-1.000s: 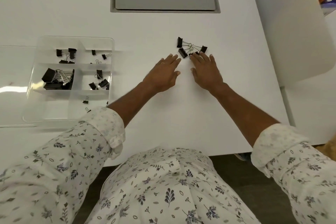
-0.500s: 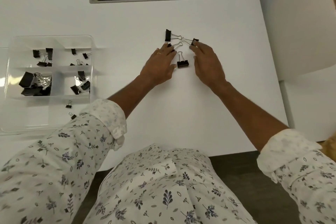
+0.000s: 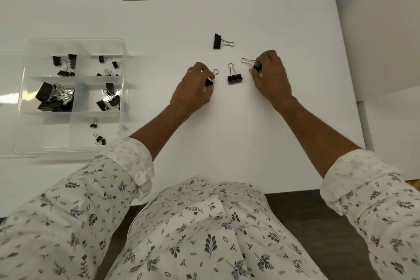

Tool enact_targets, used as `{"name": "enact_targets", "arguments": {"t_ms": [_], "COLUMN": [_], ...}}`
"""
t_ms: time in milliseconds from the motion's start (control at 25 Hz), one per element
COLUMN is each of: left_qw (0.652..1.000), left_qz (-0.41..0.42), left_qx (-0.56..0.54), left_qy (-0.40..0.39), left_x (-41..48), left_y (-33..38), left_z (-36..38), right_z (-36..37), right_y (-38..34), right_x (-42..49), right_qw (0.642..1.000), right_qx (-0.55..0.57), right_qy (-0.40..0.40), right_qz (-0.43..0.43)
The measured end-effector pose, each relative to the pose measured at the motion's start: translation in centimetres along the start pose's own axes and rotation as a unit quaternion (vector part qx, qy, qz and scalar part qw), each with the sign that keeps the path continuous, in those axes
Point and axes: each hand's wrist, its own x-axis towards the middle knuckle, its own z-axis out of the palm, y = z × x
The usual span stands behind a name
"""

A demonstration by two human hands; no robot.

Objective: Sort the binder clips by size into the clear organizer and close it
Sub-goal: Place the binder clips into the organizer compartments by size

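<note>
Mid-sort: left hand [image 3: 193,88] pinches 1 clip [image 3: 209,81], right hand [image 3: 270,75] pinches another [image 3: 257,66]. 2 loose clips [image 3: 234,78] lie on the desk [image 3: 227,132]. Organizer [image 3: 75,43] sits open at left, partly filled. Next, likely: carry both over, matching compartments by size.

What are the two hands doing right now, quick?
Left hand: closed, pinching a small binder clip on the table.
Right hand: closed, pinching another binder clip on the table.
</note>
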Motion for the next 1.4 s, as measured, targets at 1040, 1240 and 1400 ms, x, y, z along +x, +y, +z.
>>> {"name": "enact_targets", "arguments": {"t_ms": [1040, 1240, 1400], "left_qw": [0.881, 0.708, 0.713], "left_qz": [-0.287, -0.303, -0.272], "left_qx": [-0.372, -0.638, -0.645], "left_qy": [0.048, 0.031, 0.029], "left_x": [-5.4, -7.7, -11.5], "left_y": [-3.0, -3.9, -6.9], "left_z": [-5.4, -9.7, -13.4], "right_z": [2.7, 2.5, 3.6], "right_y": [-12.3, -16.6, -22.0], "right_x": [-3.3, -4.7, -6.0], "right_qw": [0.771, 0.586, 0.583], "right_qx": [0.521, 0.696, 0.696], "right_qy": [-0.074, -0.105, -0.138], "right_qz": [0.359, 0.402, 0.396]}}
